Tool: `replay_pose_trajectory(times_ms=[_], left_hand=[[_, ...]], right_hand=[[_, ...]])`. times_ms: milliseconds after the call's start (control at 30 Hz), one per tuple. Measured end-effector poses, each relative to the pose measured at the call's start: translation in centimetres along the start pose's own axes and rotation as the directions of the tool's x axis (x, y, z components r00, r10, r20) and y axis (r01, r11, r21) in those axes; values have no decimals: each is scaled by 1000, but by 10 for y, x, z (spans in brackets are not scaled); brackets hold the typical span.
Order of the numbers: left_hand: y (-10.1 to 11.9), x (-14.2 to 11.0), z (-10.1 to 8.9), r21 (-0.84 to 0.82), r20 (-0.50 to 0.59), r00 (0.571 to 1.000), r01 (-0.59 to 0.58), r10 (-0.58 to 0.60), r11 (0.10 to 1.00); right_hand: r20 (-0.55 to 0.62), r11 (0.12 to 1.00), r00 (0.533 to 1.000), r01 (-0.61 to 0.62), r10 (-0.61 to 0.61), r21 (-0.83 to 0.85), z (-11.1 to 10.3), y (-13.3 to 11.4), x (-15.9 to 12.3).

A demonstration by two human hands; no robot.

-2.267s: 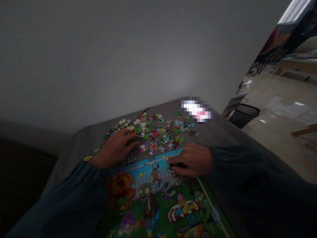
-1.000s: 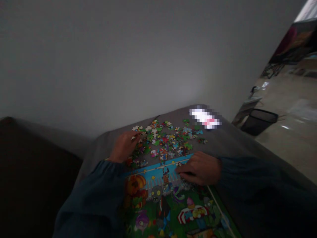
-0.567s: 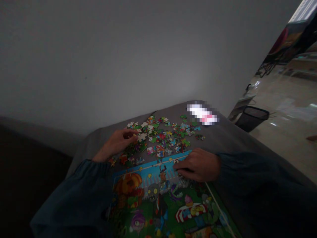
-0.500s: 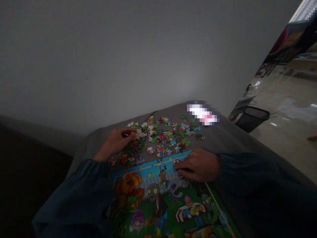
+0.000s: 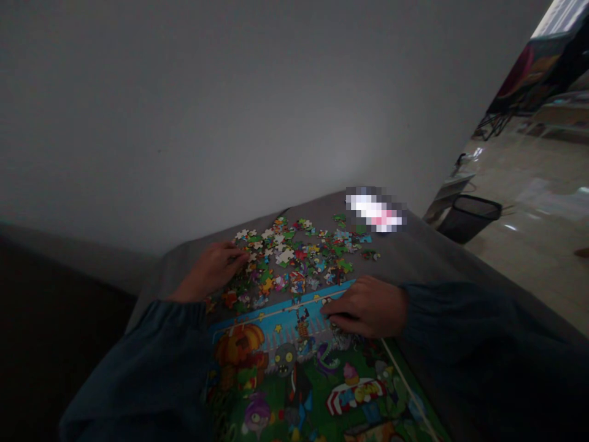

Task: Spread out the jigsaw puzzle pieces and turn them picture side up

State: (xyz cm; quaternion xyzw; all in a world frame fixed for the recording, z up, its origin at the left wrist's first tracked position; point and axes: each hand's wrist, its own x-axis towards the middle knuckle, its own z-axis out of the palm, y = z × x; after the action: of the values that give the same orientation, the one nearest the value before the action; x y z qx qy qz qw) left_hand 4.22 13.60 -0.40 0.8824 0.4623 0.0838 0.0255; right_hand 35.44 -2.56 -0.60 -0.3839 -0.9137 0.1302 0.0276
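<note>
A colourful cartoon jigsaw picture [image 5: 299, 380] lies on a grey table [image 5: 414, 258] in front of me. Beyond it is a scatter of loose puzzle pieces [image 5: 304, 255]. My left hand [image 5: 211, 270] rests on the left edge of that scatter, its fingers loosely stretched over the pieces. My right hand [image 5: 368, 305] lies curled on the top right corner of the picture, fingertips pressed down on its blue strip. What lies under those fingers is hidden. Both arms wear dark blue sleeves.
A blurred white and pink object [image 5: 375, 212] lies at the table's far edge. A plain grey wall [image 5: 230, 110] stands close behind. A black mesh bin [image 5: 469, 215] stands on the shiny floor at the right, with furniture [image 5: 529, 80] farther off.
My left hand drew back slightly to the left across the loose pieces, and its fingertips let go of the white piece they touched. My right hand has stayed on the picture's corner.
</note>
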Motion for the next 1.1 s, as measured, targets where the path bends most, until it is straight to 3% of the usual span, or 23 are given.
replay_pose_trajectory(times_ms=[200, 400, 567, 633, 733, 833, 1000, 1100], left_hand=[[9, 3, 23, 66, -83, 996, -13, 19, 998], [6, 4, 23, 83, -74, 995, -58, 64, 995], [14, 4, 21, 156, -141, 987, -55, 78, 986], [20, 4, 16, 160, -222, 974, -9, 44, 987], [29, 4, 6, 68, -316, 944, 121, -94, 990], [32, 5, 1, -3, -241, 956, 173, -168, 985], [31, 6, 8, -47, -6, 999, 47, -48, 998], [35, 6, 12, -23, -36, 999, -12, 11, 1000]], right_hand=[[-19, 999, 1000, 9, -10, -51, 1, 1, 0], [-6, 995, 999, 40, -41, -89, -4, 2, -1], [-5, 993, 998, 61, -61, -97, -4, 3, -2], [-15, 993, 997, 74, -76, -91, -3, 4, -3], [-21, 993, 996, 79, -81, -82, -3, 5, -3], [-8, 993, 997, 73, -75, -90, -5, 5, -3], [-8, 993, 998, 69, -70, -97, -5, 5, -3], [-23, 994, 998, 63, -66, -94, -3, 5, -3]])
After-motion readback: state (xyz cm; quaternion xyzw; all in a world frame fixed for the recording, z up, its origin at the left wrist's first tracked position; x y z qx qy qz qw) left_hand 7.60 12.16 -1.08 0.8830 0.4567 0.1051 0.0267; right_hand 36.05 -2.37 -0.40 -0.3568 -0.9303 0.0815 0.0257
